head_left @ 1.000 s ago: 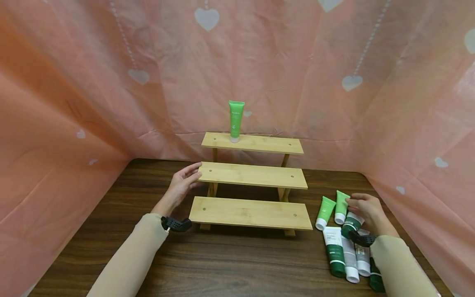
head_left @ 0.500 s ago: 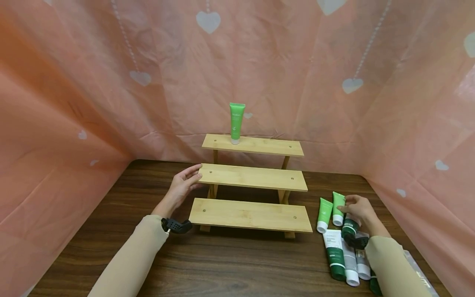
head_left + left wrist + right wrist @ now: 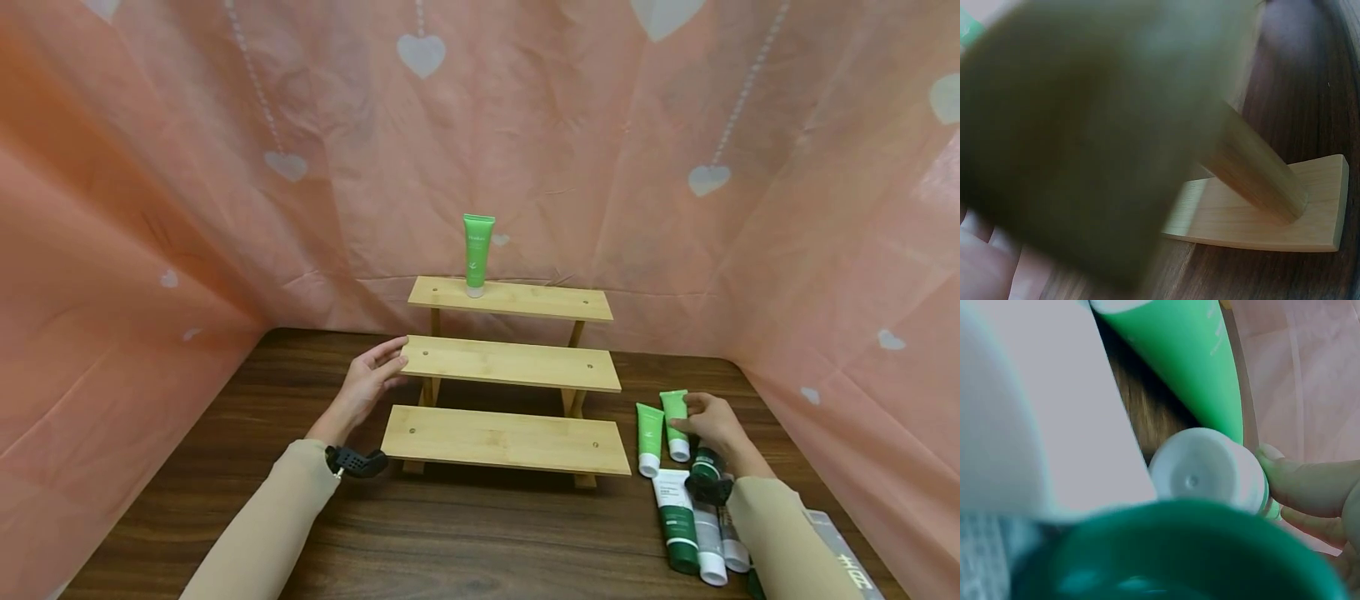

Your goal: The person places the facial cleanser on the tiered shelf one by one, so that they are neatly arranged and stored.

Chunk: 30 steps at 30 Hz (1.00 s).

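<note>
My left hand (image 3: 363, 383) holds the left end of the middle shelf of a three-tier wooden display stand (image 3: 510, 363), thumb at the front and fingers toward the back. In the left wrist view that shelf board (image 3: 1085, 125) looms blurred, hiding most of the hand. My right hand (image 3: 712, 422) pinches a small light green squeeze tube (image 3: 674, 407) by its upper part, white cap down. Its cap (image 3: 1194, 472) faces the right wrist camera, with my thumb (image 3: 1310, 484) against its side. A matching green tube (image 3: 649, 435) lies just left of it.
One light green tube (image 3: 477, 254) stands upright on the top shelf, left of centre. Below my right hand lie a white-and-green tube (image 3: 677, 517), a grey tube (image 3: 707, 533) and other dark green ones. A grey printed packet (image 3: 843, 554) shows beside the right sleeve.
My right hand has moved a little left, and the green tube in it has shifted left and turned more upright. The neighbouring tube has straightened too. My left hand stays on the shelf.
</note>
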Each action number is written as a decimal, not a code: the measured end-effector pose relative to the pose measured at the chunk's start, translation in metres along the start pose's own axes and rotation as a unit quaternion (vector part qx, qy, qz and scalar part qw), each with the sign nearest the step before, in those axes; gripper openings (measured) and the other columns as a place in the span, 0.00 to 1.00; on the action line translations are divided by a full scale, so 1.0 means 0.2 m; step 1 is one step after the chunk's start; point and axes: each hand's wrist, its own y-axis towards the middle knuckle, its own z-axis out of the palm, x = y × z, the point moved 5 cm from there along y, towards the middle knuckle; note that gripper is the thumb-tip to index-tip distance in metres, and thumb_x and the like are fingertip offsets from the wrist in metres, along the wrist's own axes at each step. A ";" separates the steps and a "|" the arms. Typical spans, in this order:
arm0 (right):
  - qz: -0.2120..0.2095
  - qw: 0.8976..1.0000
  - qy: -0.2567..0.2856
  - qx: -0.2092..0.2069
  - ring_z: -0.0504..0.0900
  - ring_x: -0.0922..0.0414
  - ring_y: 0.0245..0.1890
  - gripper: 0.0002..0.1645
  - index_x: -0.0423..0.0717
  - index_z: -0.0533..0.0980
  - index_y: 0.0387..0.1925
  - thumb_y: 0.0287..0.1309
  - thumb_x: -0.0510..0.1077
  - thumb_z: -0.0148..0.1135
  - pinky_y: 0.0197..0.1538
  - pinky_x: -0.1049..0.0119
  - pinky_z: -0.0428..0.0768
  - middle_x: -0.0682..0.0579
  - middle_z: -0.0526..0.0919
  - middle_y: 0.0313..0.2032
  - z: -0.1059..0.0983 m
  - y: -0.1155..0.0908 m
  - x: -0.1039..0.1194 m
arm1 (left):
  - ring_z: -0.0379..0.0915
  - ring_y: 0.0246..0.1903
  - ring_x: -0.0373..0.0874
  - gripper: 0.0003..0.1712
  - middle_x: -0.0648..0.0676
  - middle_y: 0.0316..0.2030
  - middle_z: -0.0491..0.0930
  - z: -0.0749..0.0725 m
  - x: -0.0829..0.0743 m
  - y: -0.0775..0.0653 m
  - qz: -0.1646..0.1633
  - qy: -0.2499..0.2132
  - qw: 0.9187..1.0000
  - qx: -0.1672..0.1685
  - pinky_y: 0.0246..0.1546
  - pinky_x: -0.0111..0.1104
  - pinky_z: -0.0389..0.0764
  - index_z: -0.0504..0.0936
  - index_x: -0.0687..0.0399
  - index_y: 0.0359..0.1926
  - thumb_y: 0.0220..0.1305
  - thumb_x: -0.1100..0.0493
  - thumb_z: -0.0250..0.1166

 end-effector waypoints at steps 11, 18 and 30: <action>-0.001 1.000 0.013 -0.013 0.74 0.41 0.42 0.39 0.24 0.59 0.60 0.50 0.36 0.66 0.37 0.57 0.76 0.25 0.71 0.48 0.05 0.03 0.03 | 0.76 0.38 0.38 0.28 0.62 0.51 0.70 0.00 0.00 0.00 0.003 0.001 1.000 0.003 0.55 0.56 0.64 0.66 0.61 0.64 0.64 0.62 0.60; 0.010 1.000 -0.001 0.002 0.73 0.38 0.46 0.40 0.21 0.59 0.59 0.50 0.38 0.66 0.43 0.51 0.76 0.24 0.72 0.48 0.06 0.03 0.05 | 0.76 0.38 0.38 0.27 0.62 0.50 0.70 0.00 0.00 0.00 0.006 0.000 1.000 0.001 0.55 0.55 0.65 0.67 0.61 0.64 0.64 0.62 0.60; -0.003 0.999 0.044 -0.014 0.69 0.39 0.49 0.37 0.20 0.59 0.59 0.52 0.34 0.63 0.39 0.61 0.76 0.24 0.67 0.51 0.06 0.02 0.05 | 0.75 0.38 0.39 0.28 0.56 0.47 0.72 0.00 0.01 0.00 0.006 0.004 1.000 -0.001 0.55 0.56 0.64 0.66 0.61 0.64 0.64 0.61 0.61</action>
